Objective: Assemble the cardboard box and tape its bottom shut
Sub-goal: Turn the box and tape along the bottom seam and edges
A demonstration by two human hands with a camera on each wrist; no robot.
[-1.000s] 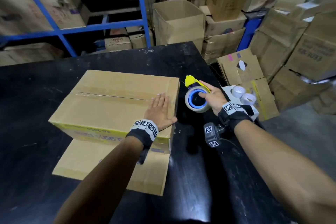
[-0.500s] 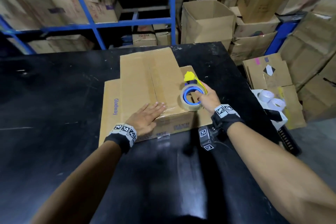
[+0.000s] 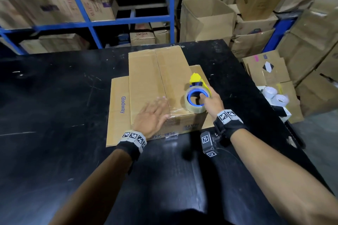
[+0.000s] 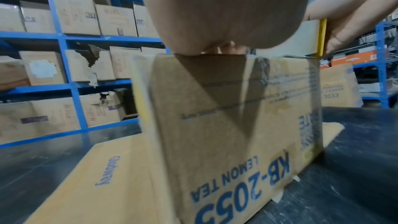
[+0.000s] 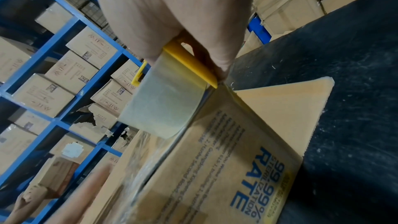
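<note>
A brown cardboard box [image 3: 146, 78] stands bottom up on the black table [image 3: 54, 106], its two bottom flaps folded shut and meeting at a centre seam. Loose flaps lie flat on the table at its left and right. My left hand [image 3: 153, 115] lies flat with straight fingers on the near top edge of the box [image 4: 215, 125]. My right hand [image 3: 210, 100] grips a yellow tape dispenser [image 3: 196, 80] with a clear tape roll [image 3: 193, 100] that rests on the box top near the right front corner. The tape roll [image 5: 163, 106] touches the box [image 5: 215, 168] edge. Clear tape wraps over the front edge at the seam.
Blue shelving [image 3: 128, 20] full of cartons stands behind the table. An open carton [image 3: 206, 18] and stacked boxes crowd the far right. Two spare tape rolls [image 3: 274, 95] sit on a white stand right of the table. The table's right edge is close to my right arm.
The box was turned a quarter turn, so the seam now runs away from me. My right hand brought the tape dispenser from the table onto the box top; my left hand stayed flat on the box.
</note>
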